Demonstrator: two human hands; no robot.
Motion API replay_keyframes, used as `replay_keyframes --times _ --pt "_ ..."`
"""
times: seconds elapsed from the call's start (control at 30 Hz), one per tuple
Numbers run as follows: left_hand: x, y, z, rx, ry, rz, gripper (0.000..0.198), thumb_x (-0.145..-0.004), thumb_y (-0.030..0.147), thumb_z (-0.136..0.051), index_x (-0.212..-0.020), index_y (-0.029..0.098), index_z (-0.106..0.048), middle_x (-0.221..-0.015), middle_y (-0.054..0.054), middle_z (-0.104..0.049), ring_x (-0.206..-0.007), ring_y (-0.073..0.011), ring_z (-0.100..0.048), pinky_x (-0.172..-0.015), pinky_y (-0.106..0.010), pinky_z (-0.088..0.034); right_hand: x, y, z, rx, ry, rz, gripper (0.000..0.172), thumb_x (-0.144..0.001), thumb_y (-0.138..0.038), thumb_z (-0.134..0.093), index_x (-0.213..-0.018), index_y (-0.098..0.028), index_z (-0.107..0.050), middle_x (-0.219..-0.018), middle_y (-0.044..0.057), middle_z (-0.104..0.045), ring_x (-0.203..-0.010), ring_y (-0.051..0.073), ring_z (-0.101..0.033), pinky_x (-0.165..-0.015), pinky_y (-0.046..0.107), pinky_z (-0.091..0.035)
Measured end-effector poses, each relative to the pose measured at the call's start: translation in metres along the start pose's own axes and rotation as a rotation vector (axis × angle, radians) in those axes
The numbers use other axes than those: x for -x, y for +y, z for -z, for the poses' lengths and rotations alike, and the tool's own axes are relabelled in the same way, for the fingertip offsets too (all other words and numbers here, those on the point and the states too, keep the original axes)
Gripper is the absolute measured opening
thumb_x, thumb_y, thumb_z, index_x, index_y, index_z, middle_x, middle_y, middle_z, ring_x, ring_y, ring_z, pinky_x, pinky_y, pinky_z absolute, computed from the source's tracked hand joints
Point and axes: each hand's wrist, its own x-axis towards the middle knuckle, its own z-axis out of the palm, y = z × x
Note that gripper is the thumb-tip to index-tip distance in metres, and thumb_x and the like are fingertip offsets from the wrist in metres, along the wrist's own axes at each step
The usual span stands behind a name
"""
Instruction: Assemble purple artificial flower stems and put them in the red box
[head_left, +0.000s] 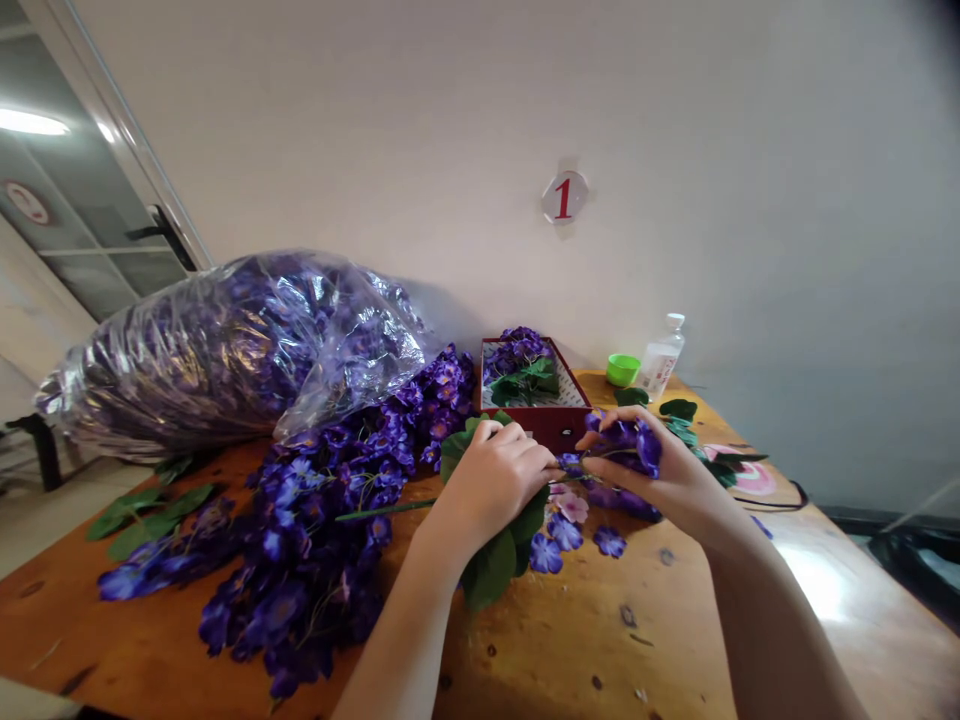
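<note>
Left hand (499, 475): fingers curled shut over a cluster of artificial green leaves (487, 570), just in front of the box. A green stem (382, 510) runs out from this hand toward the left, its long axis near level, with its tip beside the heap. Right hand (626, 462): fingers and thumb pinch purple artificial blooms (646, 447), the two hands almost touching. Loose purple flower sprays (300, 540) lie heaped left of the hands, against a bulging clear plastic bag of purple flowers (225, 350). Red box (551, 428), open, holds purple flowers and leaves. Behind it stand a green cup-shaped cap (622, 370) and a clear plastic bottle (661, 360), its red-printed label unreadable. Wall plaque (564, 197): white, with a red numeral "1", the only legible marking. The wooden bench (585, 640) shows open wood between the hands and its near edge; its right edge passes beyond the right forearm.
</note>
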Motion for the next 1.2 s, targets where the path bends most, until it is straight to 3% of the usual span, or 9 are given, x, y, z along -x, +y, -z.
replay_keyframes --times 0.2,0.43,0.6,0.9,1.2 --pt "-0.001 0.001 -0.008 -0.041 -0.039 -0.039 0.020 -0.094 0.028 -0.047 -0.082 0.018 -0.060 -0.079 -0.001 -0.065 -0.084 -0.0171 -0.053 -0.080 -0.034 -0.034 -0.005 0.008 0.000 0.148 0.096 0.037 0.032 -0.069 -0.040 -0.074 -0.085 -0.024 -0.051 -0.078 0.000 -0.064 -0.071 0.018 -0.063 -0.070 0.033 -0.052" --pt "-0.003 0.000 -0.013 -0.039 -0.018 -0.064 0.021 -0.094 0.027 -0.046 -0.082 0.018 -0.061 -0.077 0.000 -0.065 -0.084 -0.0172 -0.053 -0.081 -0.034 -0.034 -0.006 0.012 -0.002 0.205 0.075 0.072 0.027 -0.072 -0.038 -0.070 -0.084 -0.024 -0.051 -0.080 0.000 -0.061 -0.070 0.017 -0.060 -0.065 0.029 -0.049" --pt "-0.003 0.002 -0.014 0.025 -0.002 0.025 0.021 -0.090 0.038 -0.052 -0.084 0.021 -0.063 -0.081 0.001 -0.067 -0.086 -0.0176 -0.054 -0.081 -0.035 -0.034 -0.004 0.004 0.003 0.195 0.108 0.053 0.029 -0.071 -0.041 -0.071 -0.083 -0.024 -0.050 -0.076 0.000 -0.062 -0.068 0.017 -0.058 -0.064 0.029 -0.049" --pt "-0.003 0.008 -0.014 -0.016 -0.129 0.049 0.024 -0.093 0.031 -0.046 -0.081 0.016 -0.061 -0.086 -0.004 -0.068 -0.090 -0.0214 -0.056 -0.080 -0.037 -0.038 -0.006 0.011 0.003 0.282 0.108 0.076 0.029 -0.073 -0.041 -0.069 -0.085 -0.023 -0.051 -0.081 0.001 -0.061 -0.069 0.016 -0.057 -0.066 0.029 -0.048" --pt "0.002 0.019 0.007 0.254 -0.290 0.264 0.027 -0.088 0.041 -0.052 -0.088 0.020 -0.069 -0.093 -0.007 -0.068 -0.097 -0.0225 -0.058 -0.085 -0.032 -0.043 -0.009 0.022 -0.013 0.301 0.051 0.053 0.031 -0.077 -0.040 -0.065 -0.098 -0.024 -0.050 -0.092 0.003 -0.065 -0.083 0.021 -0.063 -0.076 0.035 -0.051"
